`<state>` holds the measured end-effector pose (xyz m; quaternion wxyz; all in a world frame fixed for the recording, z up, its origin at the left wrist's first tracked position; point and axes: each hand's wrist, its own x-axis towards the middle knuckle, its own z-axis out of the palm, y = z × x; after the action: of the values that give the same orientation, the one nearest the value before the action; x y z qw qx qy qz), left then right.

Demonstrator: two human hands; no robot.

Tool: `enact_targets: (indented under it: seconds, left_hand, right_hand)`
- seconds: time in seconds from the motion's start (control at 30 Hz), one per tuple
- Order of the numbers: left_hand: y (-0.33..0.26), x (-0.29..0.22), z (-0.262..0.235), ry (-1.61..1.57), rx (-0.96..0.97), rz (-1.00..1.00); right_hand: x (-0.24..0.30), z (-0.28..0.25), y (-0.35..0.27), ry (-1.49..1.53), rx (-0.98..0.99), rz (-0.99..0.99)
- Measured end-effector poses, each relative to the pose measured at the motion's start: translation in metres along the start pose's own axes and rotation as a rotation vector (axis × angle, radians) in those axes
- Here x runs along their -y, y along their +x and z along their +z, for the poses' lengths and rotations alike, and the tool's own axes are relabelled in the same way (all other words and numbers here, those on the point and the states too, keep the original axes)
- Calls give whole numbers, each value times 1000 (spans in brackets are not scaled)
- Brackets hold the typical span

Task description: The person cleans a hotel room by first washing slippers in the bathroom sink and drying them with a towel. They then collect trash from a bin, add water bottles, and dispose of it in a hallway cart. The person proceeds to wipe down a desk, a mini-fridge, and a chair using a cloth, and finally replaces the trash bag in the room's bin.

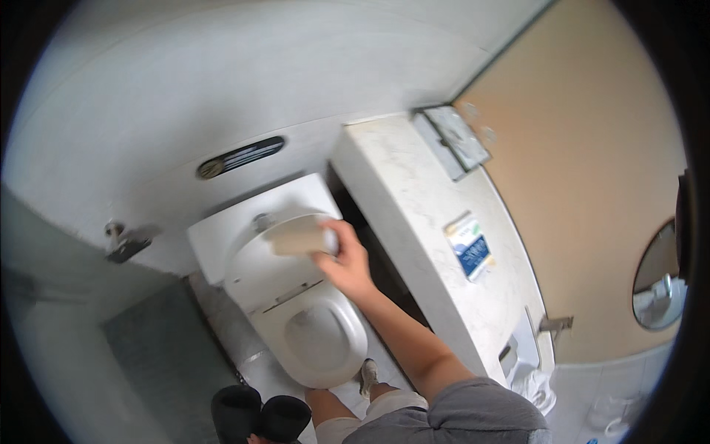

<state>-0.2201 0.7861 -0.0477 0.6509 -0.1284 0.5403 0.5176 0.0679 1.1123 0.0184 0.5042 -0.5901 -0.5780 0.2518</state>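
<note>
Your right hand (346, 259) was nearer, fingers gripping a blurred beige object (294, 243) | it extended left, long axis roughly sideways, over the raised toilet lid (255, 275) | left hand (257, 439): grip couldn't be told

No lettering can be read: the white-and-blue packet (469, 247) at 3 o'clock bears print (474, 257) too blurred, and the dark plaque (241, 157) at 10 o'clock shows just pale, smeared lines (254, 153).

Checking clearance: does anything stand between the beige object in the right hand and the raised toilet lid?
Nothing visible: the right hand holds the blurred beige object before the raised toilet lid; whether they touch is unclear.
</note>
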Motion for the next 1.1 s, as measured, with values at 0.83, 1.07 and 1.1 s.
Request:
enact_targets:
  seconds: [0.83, 1.07, 1.1]
  left_hand:
    - [-231, 470, 311, 1733, 1165, -312]
    - [-222, 636, 314, 1822, 921, -394]
    - [-216, 651, 312, 1781, 939, -366]
  right_hand:
    - [-20, -764, -417, -1286, -147, 666]
    - [18, -716, -491, -900, -669, 353]
    - [21, -705, -511, -838, -668, 429]
